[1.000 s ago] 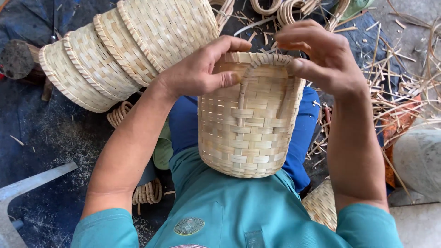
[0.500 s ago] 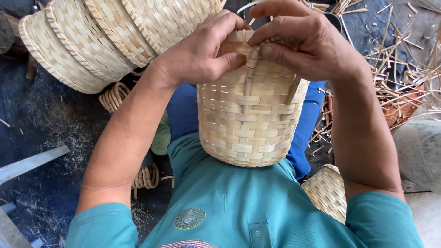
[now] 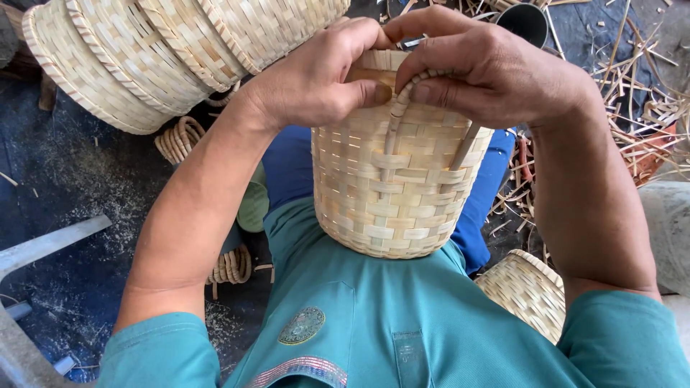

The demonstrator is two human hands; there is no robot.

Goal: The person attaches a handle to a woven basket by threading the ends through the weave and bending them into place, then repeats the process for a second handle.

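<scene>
Woven basket (image 3: 399,194): on the person's lap, centre. Left hand (image 3: 316,79) and right hand (image 3: 489,68): on its rim. Nested basket stack (image 3: 158,50): upper left, on the ground. Coiled rings (image 3: 180,140): below the stack. Smaller basket (image 3: 525,291): lower right, beside the lap. Loose strips (image 3: 632,79): upper right.

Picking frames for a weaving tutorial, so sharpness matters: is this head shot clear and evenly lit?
Head view: bright, even daylight; the woven basket and both the left hand and right hand are sharp, weave strips distinct; soft shadow beneath the hands; slight wide-angle stretch at the edges; no glare.
</scene>
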